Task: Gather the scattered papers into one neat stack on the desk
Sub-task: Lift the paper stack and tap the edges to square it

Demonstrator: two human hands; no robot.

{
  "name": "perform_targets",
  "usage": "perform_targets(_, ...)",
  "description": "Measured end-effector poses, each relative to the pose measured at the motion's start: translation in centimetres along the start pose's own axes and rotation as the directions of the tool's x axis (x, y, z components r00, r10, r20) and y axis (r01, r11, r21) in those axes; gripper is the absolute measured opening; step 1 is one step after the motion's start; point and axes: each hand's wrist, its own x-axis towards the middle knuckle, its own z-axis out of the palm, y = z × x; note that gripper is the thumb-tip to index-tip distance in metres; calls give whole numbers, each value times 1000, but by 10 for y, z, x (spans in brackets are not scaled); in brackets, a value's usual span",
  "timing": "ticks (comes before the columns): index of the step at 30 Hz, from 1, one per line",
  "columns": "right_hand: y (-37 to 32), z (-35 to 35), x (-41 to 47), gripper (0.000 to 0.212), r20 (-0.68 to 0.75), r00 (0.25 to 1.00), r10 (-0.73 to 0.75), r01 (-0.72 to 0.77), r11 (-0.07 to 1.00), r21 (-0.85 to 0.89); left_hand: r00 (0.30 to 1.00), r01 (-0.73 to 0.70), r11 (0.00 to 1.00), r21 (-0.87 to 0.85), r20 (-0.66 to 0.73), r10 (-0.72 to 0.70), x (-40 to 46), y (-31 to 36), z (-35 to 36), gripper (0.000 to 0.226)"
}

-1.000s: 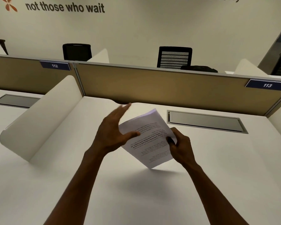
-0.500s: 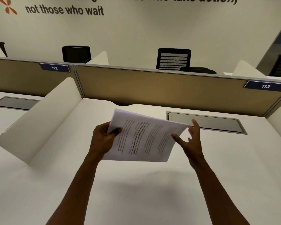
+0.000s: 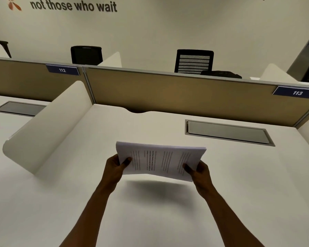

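Observation:
A stack of printed white papers [image 3: 159,160] hangs above the white desk [image 3: 150,211], its long side running left to right and its shadow on the desktop below. My left hand [image 3: 115,166] grips the stack's left edge, thumb on top. My right hand [image 3: 198,171] grips the right edge the same way. The sheets look roughly squared together and sag slightly in the middle. No loose papers show elsewhere on the desk.
A curved white divider [image 3: 48,129] stands at the left. A tan partition [image 3: 177,93] with labels 112 and 113 closes the back. A grey cable hatch [image 3: 228,133] sits flush in the desk at back right. Black chairs stand beyond the partition.
The stack turned from tilted to level and lengthwise. My left hand took its left edge, and my right hand, open half a second ago, has closed on its right edge.

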Motion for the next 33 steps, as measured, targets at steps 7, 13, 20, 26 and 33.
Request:
perform_targets(7, 37, 2, -7, 34, -18, 994, 104, -105, 994, -16, 996, 90, 995, -44, -13, -91, -10, -33, -1, 17)
perform_targets(13, 40, 0, -5, 36, -1, 997, 81, -81, 994, -67, 995, 94, 995, -33, -12, -95, -7, -36, -2, 20)
perform_targets(20, 38, -1, -5, 34, 6, 999, 34, -33, 995, -96, 996, 86, 996, -26, -29, -87, -5, -34, -4, 19)
perform_targets(26, 27, 0, 0, 37, 31, 1000, 1, 5, 981, -194, 994, 75, 996, 53, -78, -71, -3, -32, -7, 16)
perform_targets(33, -27, -8, 14, 42, 171, 985, 13, 35, 961, -274, 977, 135, 978, -162, -145, -158, -7, -21, -11, 13)
